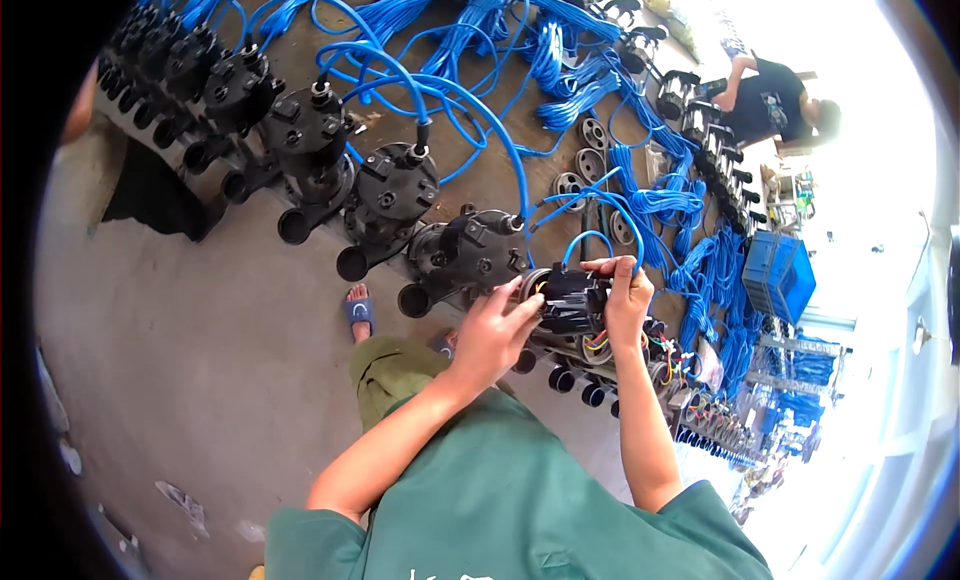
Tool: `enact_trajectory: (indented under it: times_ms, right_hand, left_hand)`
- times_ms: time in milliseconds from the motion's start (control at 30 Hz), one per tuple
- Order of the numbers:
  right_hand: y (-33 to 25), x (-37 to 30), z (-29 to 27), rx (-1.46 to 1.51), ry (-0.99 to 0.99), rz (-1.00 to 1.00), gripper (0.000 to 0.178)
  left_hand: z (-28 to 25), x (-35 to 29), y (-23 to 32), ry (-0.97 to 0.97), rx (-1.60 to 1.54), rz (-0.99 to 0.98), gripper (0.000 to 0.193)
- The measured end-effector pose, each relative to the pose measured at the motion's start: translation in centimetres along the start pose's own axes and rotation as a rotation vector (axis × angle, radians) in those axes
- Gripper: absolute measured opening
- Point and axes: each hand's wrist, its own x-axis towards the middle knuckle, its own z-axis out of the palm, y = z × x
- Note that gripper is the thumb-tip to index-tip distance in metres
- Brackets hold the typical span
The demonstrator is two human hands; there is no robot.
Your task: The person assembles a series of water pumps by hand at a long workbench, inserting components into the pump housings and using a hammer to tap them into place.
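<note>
Between my hands is a glossy black pump cover [575, 302], tilted over the open top of a pump in the row. My right hand [627, 298] grips its right side, close to where a blue cable [588, 238] bends in. My left hand [492, 330] has its fingertips pressed on the left edge of the cover, by a short yellow wire. Coloured wires [598, 340] show under the cover's lower right edge. Just left of it stands a capped black pump [470, 252] with its own blue cable; the palm sides of my fingers are hidden.
More capped black pumps [308, 130] run toward the upper left. Uncapped pumps with loose wires [665, 355] continue to the lower right. Coiled blue cables [580, 95] and round metal parts [592, 166] lie behind. A blue crate [778, 276] and another person [775, 102] are at the right.
</note>
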Motion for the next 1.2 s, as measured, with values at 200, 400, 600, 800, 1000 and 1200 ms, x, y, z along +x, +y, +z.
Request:
enact_trajectory:
  times_ms: [200,400,600,800,1000,1200]
  right_hand:
    - [-1.7,-1.4,1.2,-0.480,0.055,-0.286,0.039]
    - [-4.2,-1.8,2.1,-0.652,-0.058,-0.289,0.021]
    - [-0.7,-0.4,2.2,-0.510,-0.179,-0.463,0.018]
    - [0.8,0.3,2.6,-0.021,-0.267,-0.262,0.028]
    - [-2.1,6.8,0.7,1.044,-0.289,0.937,0.037]
    - [-5.4,12.0,1.7,0.941,-0.028,0.479,0.036]
  left_hand:
    - [-0.4,0.1,0.5,-0.128,-0.329,-0.244,0.094]
    - [-1.2,0.9,-0.2,-0.318,-0.732,-0.322,0.099]
    - [-2.0,4.2,1.0,-0.455,-0.764,-0.445,0.083]
    - [0.4,6.6,0.6,-0.483,-0.652,-0.465,0.082]
    - [1.1,6.9,0.5,-0.399,-0.601,-0.568,0.068]
    - [1.4,7.2,1.5,-0.352,-0.616,-0.596,0.056]
